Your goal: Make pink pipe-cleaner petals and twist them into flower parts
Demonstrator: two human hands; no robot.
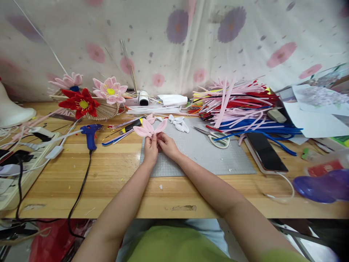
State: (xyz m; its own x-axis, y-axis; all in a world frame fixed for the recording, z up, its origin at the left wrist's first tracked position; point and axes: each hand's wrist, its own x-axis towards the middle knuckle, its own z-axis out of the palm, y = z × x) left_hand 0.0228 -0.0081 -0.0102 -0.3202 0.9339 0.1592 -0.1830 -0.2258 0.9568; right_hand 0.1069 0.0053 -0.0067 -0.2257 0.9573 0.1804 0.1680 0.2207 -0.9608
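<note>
A light pink pipe-cleaner flower (148,128) with a few pointed petals stands up from my fingertips over the left edge of the grey cutting mat (196,160). My left hand (151,147) pinches it at the base. Close against it, my right hand (167,145) has its thumb and fingers closed at the same base; the exact grip is partly hidden. Just beyond lie white pipe-cleaner petals (180,123) on the mat. Another pink petal piece (151,118) rests behind the flower. Scissors (215,137) with pale handles lie to the right on the mat.
A blue glue gun (92,135) and a power strip (29,169) with cables are at left. Finished red (83,104) and pink flowers (110,91) stand behind. Bundled pipe cleaners (234,102), a phone (265,151) and a purple object (321,185) occupy the right.
</note>
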